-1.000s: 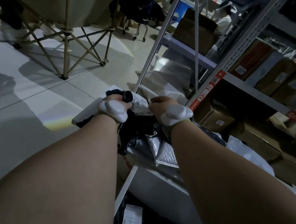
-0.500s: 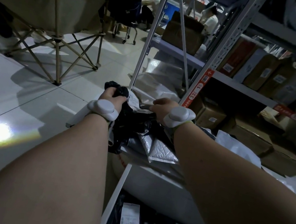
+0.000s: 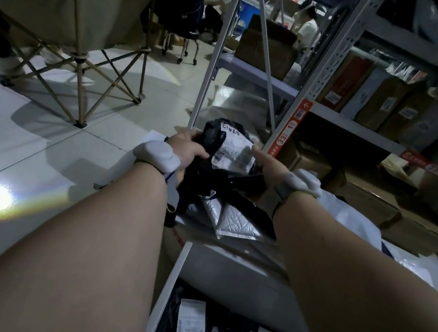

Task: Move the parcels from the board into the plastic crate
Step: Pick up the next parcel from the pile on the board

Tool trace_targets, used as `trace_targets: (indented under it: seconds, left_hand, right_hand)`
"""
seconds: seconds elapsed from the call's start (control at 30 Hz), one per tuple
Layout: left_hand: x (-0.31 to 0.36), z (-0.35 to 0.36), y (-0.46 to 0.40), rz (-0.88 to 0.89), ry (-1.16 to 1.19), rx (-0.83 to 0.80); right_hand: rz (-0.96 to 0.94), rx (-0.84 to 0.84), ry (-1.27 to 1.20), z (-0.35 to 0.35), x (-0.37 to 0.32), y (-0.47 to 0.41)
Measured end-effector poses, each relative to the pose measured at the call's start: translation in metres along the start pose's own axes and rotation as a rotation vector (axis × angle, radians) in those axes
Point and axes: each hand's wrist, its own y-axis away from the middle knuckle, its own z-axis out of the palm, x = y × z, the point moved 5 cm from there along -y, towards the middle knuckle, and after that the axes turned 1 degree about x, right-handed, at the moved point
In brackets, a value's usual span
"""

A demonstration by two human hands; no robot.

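Observation:
A black plastic parcel with a white shipping label is lifted above the pile, its label facing me. My left hand grips its left edge and my right hand holds its right edge. Below them lie more parcels on the board: a silver bubble mailer and black bags. The white board's edge shows left of my left wrist. At the bottom, the plastic crate with a pale rim holds several labelled parcels.
A grey metal shelf rack stacked with cartons stands right and ahead. Cardboard boxes sit on the floor at right. A folding camp chair stands on the tiled floor at left. People sit in the background.
Both hands have raised the black parcel off the pile and turned it so its label faces up toward me. The view has tilted slightly.

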Motion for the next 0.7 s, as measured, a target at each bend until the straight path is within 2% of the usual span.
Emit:
trace_targets:
  seconds: [0.1,0.27,0.5,0.6,0.7]
  left_hand:
    - [0.005,0.025,0.009,0.025,-0.075,-0.123]
    - [0.008,0.073,0.029,0.117,-0.407,-0.372]
    - [0.005,0.136,0.075,0.201,-0.698,-0.616]
    - [-0.007,0.163,0.098,0.156,-0.704,-0.724]
    - [-0.03,0.177,0.113,0.081,-0.603,-0.721]
  right_hand:
    - [0.041,-0.031,0.003,-0.025,0.016,0.008]
    - [0.142,-0.036,-0.041,-0.074,0.049,0.036]
    - [0.131,0.018,-0.319,-0.127,0.101,0.084]
    - [0.127,0.032,-0.422,-0.147,0.125,0.102]
    - [0.147,0.099,-0.439,-0.16,0.148,0.115]
